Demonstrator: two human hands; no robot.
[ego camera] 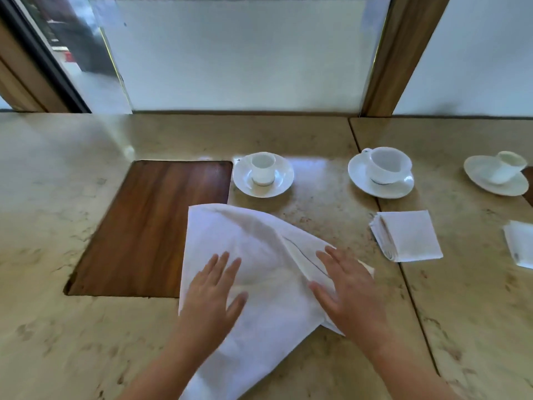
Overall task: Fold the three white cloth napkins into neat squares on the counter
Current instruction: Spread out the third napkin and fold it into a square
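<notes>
A large white cloth napkin (259,246) lies loosely doubled over on the beige stone counter (86,342), rumpled, with a thin dark line near its right fold. My left hand (215,290) rests flat on its left part, fingers spread. On its right fold my right hand (346,290) lies flat too, fingers apart. To the right sits a napkin folded into a neat square (409,236). Another folded napkin (520,243) shows partly at the right edge of the frame.
A dark wooden inset panel (144,226) lies left of the napkin, partly under it. Three white cups on saucers stand behind: one (263,174), a second (382,171), a third (497,174). Frosted glass and wooden posts close the counter's far side.
</notes>
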